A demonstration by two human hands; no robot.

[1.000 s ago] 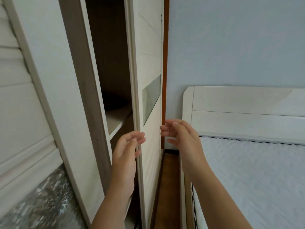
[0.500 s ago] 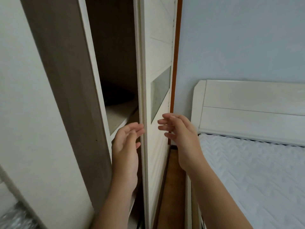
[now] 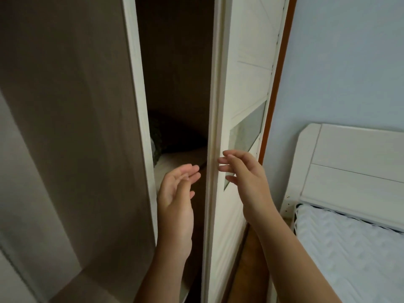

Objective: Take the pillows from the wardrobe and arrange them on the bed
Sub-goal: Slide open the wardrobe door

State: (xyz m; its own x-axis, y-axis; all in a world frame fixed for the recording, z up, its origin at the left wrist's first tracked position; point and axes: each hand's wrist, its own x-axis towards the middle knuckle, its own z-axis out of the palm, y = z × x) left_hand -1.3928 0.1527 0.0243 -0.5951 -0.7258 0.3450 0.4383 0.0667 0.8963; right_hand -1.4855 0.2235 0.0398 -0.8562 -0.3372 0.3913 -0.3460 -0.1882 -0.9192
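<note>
the right door (image 3: 247, 84) of the wardrobe looks like wood painted creamy white, with a fine grain under the paint and a soft satin finish. the pane (image 3: 248, 133) set in it is grey and frosted; glass or plastic, i cannot tell. the left door (image 3: 76, 127) shows grey-brown laminate with faint wood grain, matt. the shelf (image 3: 177, 157) inside is pale smooth board. a dark thing (image 3: 155, 138) on it seems to be cloth, mottled. the wall (image 3: 338, 62) is smooth matt blue paint. the headboard (image 3: 360, 171) is white grained wood with a slight sheen. the mattress (image 3: 349, 248) is white quilted cloth, stitched in zigzags. the floor (image 3: 249, 254) is brown wood, a little glossy.
</note>
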